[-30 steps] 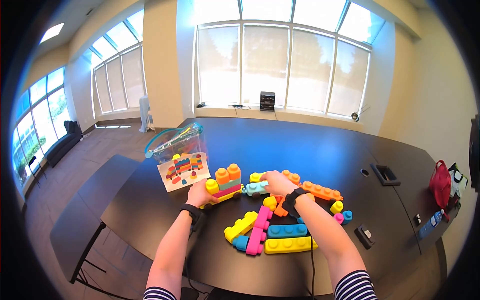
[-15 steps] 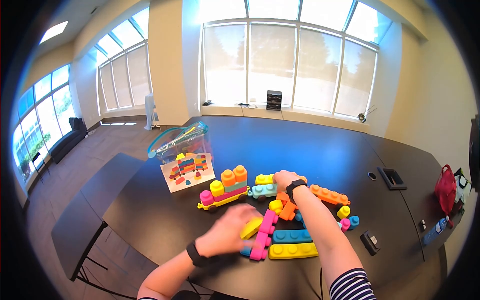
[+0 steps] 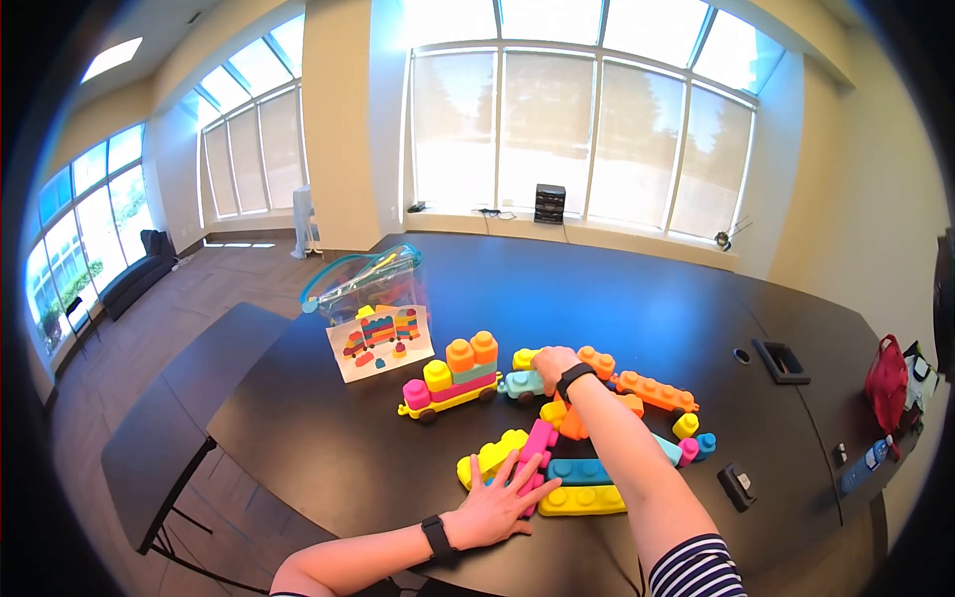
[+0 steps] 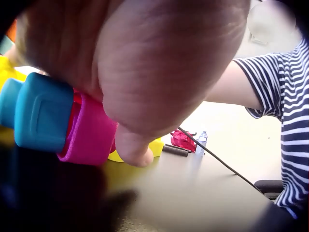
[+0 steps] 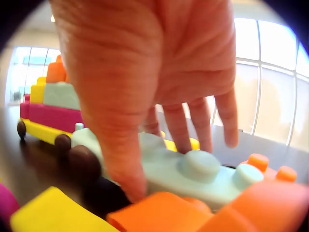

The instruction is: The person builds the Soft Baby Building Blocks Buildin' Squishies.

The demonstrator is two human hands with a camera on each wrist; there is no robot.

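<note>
Five fingers of your left hand (image 3: 489, 511) are spread apart, lying over the pink block (image 3: 540, 438) and the yellow studded block (image 3: 494, 456). Your right hand (image 3: 557, 368) is clamped on the light-blue wagon (image 3: 520, 385), the thumb against its near side and the other fingers along its far side, as the right wrist view shows. Just left of that wagon stands the yellow wagon (image 3: 458, 399), bearing stacked pink, yellow, light-blue and orange blocks; to the right lies the long orange wagon (image 3: 657, 392). Below your right forearm, the long blue block (image 3: 577, 471) and the long yellow block (image 3: 582, 500) lie side by side. Behind, on the dark worktop (image 3: 318, 438), the picture card (image 3: 383, 345) leans at the front of the clear bag (image 3: 400, 289). Toward your right are a small black device (image 3: 738, 486), a water bottle (image 3: 865, 466) and a red bag (image 3: 885, 385).
</note>
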